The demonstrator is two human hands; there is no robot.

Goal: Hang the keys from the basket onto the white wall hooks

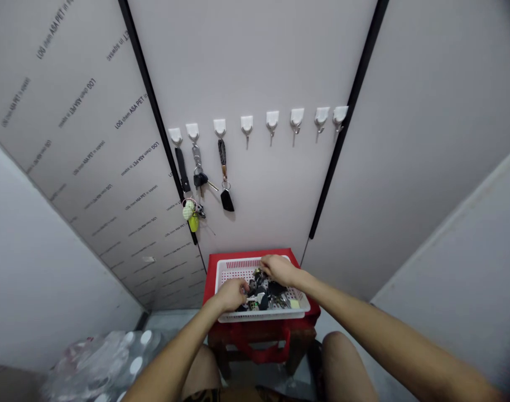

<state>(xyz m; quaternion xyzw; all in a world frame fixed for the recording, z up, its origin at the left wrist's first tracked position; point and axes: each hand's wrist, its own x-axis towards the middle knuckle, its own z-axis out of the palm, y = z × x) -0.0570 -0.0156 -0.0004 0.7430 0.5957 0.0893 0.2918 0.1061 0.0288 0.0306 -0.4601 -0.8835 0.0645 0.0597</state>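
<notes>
A white plastic basket [263,316] holds a jumble of keys and key rings [261,298], some with black heads, others bare metal. My left hand [233,294] reaches over its left side with curled fingers at the edge of the pile; what they grip is too small to make out. At the basket's back, my right hand [279,269] points downward, fingertips pinched on a small bunch of keys [259,273]. A pale yellow piece [295,304] lies in the front right corner.
Under the basket is a red cloth bag [211,279] on a wooden stool [299,338]. White hooks [272,119] line the wall; the three leftmost carry a black strap with charms [182,170], car keys [200,178] and a braided fob [222,159]. Wrapped bottles [135,365] stand lower left.
</notes>
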